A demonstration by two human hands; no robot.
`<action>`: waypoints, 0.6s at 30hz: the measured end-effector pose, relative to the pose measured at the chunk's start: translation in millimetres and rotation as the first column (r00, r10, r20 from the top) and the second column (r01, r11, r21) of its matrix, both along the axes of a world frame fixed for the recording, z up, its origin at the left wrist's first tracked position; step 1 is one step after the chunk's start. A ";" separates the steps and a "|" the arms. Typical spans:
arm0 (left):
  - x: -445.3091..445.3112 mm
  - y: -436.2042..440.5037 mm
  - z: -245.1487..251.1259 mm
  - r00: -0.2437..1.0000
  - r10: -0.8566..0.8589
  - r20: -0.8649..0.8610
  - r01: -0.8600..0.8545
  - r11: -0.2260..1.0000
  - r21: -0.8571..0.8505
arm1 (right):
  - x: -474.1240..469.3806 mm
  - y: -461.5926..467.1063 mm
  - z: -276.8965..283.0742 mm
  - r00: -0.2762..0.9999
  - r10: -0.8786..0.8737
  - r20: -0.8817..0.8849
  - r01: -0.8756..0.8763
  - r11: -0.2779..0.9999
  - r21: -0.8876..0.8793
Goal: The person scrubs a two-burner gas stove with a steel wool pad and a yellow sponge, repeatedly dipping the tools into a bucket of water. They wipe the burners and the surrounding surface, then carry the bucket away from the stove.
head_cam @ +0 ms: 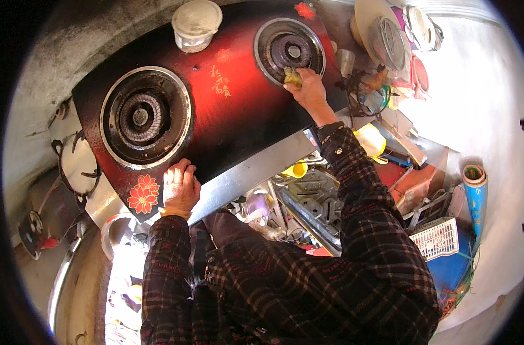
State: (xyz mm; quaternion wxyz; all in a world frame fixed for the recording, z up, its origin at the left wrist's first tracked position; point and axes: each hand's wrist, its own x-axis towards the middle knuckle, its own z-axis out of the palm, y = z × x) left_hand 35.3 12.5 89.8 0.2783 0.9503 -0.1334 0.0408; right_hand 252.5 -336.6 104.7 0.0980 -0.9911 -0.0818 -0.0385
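Observation:
A two-burner gas stove (227, 133) with a red and black glass top lies before me. My right hand (308, 91) pinches a yellowish scrubbing pad (293, 78) on the near side of the right burner (294, 51), at its metal drip ring. My left hand (182, 184) rests on the stove's front edge, fingers curled together, beside a printed red flower (143, 194). I see nothing in it, though its palm is hidden. Just beyond that hand is the left burner (141, 116), its dark drip pan stained and its metal rim dirty.
A lidded white tub (196, 26) stands at the stove's back edge. To the right are a metal cup (345, 63), a round sieve (391, 42) and a white plastic basket (435, 238). Below the front panel, a yellow cup (297, 170) lies among clutter. A wok (39, 211) sits at left.

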 end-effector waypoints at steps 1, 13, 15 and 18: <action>-0.3 -0.5 0.3 1.000 -0.002 0.003 0.002 1.000 0.002 | -0.2 -0.3 -1.8 1.000 -0.015 -0.002 0.015 1.000 0.024; -0.5 0.0 1.7 0.999 -0.015 -0.033 0.015 1.000 0.002 | 5.3 -0.5 8.9 0.980 -0.195 -0.031 0.193 0.980 -0.056; -0.9 -0.1 1.5 0.999 -0.016 -0.037 0.016 1.000 0.001 | 7.6 -2.2 8.2 0.972 -0.236 -0.013 0.234 0.969 -0.080; -0.9 0.1 0.3 1.000 -0.010 -0.019 0.010 1.000 -0.010 | 15.9 -8.7 5.6 0.964 -0.265 0.010 0.265 0.957 -0.116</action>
